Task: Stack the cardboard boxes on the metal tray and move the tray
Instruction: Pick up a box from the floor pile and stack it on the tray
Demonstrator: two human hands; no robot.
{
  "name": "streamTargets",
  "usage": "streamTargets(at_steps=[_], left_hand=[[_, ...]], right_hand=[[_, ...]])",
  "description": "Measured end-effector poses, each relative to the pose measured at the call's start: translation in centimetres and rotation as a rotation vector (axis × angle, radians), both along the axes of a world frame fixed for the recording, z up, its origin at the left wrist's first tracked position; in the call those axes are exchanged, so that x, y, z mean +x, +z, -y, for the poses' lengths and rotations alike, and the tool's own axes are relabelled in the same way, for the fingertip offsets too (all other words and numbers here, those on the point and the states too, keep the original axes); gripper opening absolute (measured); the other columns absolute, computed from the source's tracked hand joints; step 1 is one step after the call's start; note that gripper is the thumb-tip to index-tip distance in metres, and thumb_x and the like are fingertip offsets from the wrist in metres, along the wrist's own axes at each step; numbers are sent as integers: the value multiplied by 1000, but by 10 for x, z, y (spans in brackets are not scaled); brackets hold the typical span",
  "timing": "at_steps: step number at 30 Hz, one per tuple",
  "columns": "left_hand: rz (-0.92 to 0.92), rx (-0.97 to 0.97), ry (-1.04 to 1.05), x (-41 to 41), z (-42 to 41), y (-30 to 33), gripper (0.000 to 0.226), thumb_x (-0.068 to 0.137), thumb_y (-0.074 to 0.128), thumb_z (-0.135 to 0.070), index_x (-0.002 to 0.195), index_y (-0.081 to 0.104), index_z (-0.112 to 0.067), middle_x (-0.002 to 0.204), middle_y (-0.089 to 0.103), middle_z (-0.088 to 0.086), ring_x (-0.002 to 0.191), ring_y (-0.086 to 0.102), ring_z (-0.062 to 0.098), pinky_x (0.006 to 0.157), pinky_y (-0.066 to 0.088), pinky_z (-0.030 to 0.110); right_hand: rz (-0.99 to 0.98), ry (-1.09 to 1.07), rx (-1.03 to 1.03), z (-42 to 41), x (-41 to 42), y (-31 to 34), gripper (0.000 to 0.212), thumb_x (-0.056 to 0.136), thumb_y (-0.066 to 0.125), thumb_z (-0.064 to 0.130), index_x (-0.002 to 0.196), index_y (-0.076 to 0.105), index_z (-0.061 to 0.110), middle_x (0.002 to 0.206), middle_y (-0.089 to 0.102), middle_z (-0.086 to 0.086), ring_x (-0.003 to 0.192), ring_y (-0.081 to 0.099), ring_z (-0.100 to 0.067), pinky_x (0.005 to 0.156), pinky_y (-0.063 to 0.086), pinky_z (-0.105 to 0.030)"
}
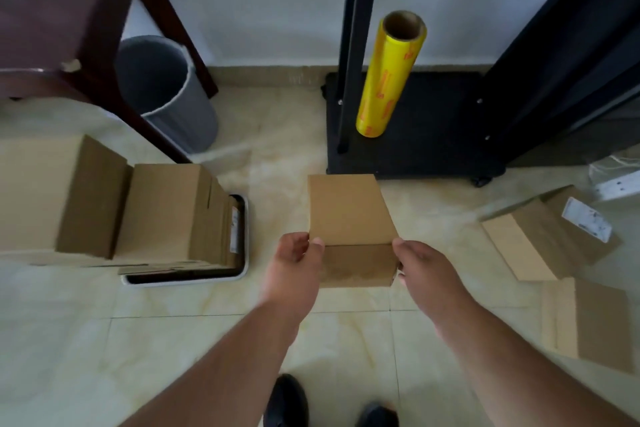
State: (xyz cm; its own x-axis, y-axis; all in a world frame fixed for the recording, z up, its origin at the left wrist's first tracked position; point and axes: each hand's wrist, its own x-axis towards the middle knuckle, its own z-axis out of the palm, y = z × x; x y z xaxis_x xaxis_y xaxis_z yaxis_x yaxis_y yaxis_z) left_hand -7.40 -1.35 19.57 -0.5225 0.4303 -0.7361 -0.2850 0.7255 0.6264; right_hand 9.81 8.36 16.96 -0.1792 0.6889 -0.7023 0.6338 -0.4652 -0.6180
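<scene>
I hold a plain brown cardboard box (349, 218) above the tiled floor at the centre of the view. My left hand (294, 267) grips its left near edge and my right hand (426, 270) grips its right near edge. To the left, a metal tray (242, 236) lies on the floor with cardboard boxes (166, 211) stacked on it; a larger box (52, 194) stands at the far left beside them. More cardboard boxes (543, 239) lie on the floor at the right, one (588, 322) nearer to me.
A grey waste bin (166, 90) stands under a dark wooden table (69, 10) at the back left. A black shelf cart (433, 125) at the back right carries a yellow film roll (388, 73). My shoes (287, 402) show at the bottom edge.
</scene>
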Motion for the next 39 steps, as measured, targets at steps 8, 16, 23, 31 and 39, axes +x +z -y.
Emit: streamTargets(at_steps=[8, 16, 23, 31, 39], left_hand=[[-12, -1, 25, -9, 14, 16, 45, 102, 53, -48, 145, 51, -35, 132, 63, -11, 118, 59, 16, 108, 47, 42], [-47, 89, 52, -13, 27, 52, 29, 104, 52, -37, 131, 63, -38, 110, 70, -18, 103, 63, 5, 83, 47, 28], [-54, 110, 147, -38, 50, 57, 22, 104, 55, -28, 121, 61, -40, 109, 68, -18, 100, 61, 5, 79, 45, 25], [-86, 91, 181, -98, 98, 54, 27, 102, 54, -29, 122, 65, -45, 106, 70, -17, 96, 62, 10, 83, 47, 28], [-73, 80, 216, -153, 132, 54, 31, 103, 51, -43, 133, 56, -48, 111, 62, -27, 95, 56, -4, 86, 43, 30]], right_hand=[[-32, -36, -5, 7, -16, 11, 65, 79, 44, 76, 106, 73, 25, 104, 76, 4, 103, 70, -18, 99, 54, -49], [-75, -23, -1, 11, -22, 41, 44, 89, 51, 64, 94, 71, 26, 101, 74, 1, 99, 70, -19, 96, 56, -51], [-169, 1, 41, 30, -58, 47, 36, 91, 52, 55, 119, 67, 37, 112, 69, 14, 109, 65, -13, 104, 52, -46], [-239, 6, 48, 83, -119, 41, 33, 101, 52, 46, 129, 65, 34, 114, 70, 17, 114, 65, -10, 107, 50, -43], [-260, 34, 44, 114, -185, 43, 31, 104, 51, 42, 132, 62, 35, 113, 67, 21, 112, 64, -8, 108, 50, -42]])
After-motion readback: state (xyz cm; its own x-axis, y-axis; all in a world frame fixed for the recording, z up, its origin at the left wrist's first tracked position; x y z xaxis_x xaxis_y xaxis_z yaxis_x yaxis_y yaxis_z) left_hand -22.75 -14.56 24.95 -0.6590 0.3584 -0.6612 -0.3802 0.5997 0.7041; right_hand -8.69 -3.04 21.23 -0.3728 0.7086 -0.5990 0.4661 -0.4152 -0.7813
